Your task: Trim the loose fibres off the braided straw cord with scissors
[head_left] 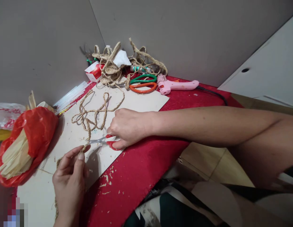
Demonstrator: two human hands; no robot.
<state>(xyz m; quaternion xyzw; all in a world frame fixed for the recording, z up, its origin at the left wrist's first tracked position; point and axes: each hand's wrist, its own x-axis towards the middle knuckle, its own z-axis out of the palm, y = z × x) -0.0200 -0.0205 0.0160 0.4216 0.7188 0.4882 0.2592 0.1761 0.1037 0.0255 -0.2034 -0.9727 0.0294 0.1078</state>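
My left hand (72, 171) pinches a braided straw cord (105, 108) between thumb and fingertips, low on the white board. From there the cord runs up and lies in loose loops across the board. My right hand (127, 127) has its fingers in the red handles of a small pair of scissors (99, 141). The scissor blades point left and meet the cord just above my left fingertips. Whether the blades have cut into it I cannot tell. More of the cord shows behind my left wrist.
A red bag (42, 126) of pale dried husks stands at the left. Along the back lie a pink glue gun (178, 85) with a black cable, green-and-orange-handled scissors (143, 87), heaped braid (112, 67) and clear sticks (72, 94). Straw scraps litter the red cloth (141, 167).
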